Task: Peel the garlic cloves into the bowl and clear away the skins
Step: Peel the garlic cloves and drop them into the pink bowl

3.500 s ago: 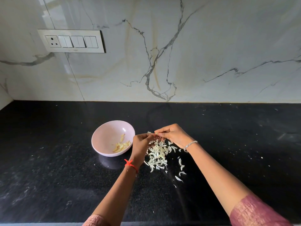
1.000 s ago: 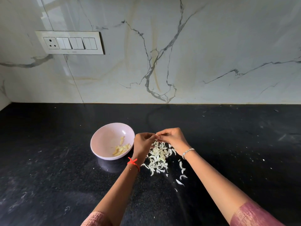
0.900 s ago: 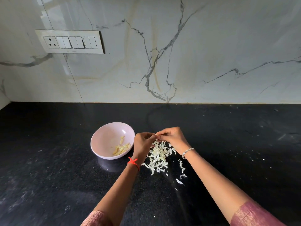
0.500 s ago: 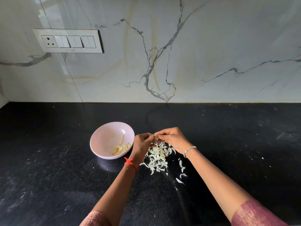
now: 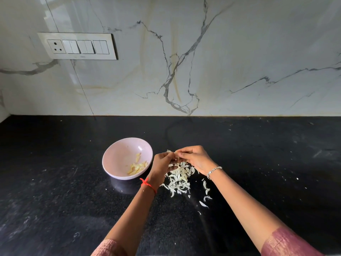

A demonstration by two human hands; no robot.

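The left hand [image 5: 162, 164] and right hand [image 5: 196, 159] both pinch 1 garlic clove [image 5: 170, 152] in curled fingers, just above the skins [image 5: 179, 177] on the worktop [image 5: 55, 182]. The bowl [image 5: 114, 154] beside the left hand holds peeled cloves [image 5: 137, 166].

White marble wall [image 5: 239, 52] w/ grey + tan veins, glossy, some glare just above the switch panel [image 5: 77, 46]. Panel's got one socket. Below it, black speckled granite countertop [image 5: 55, 182] w/ pale smudges.
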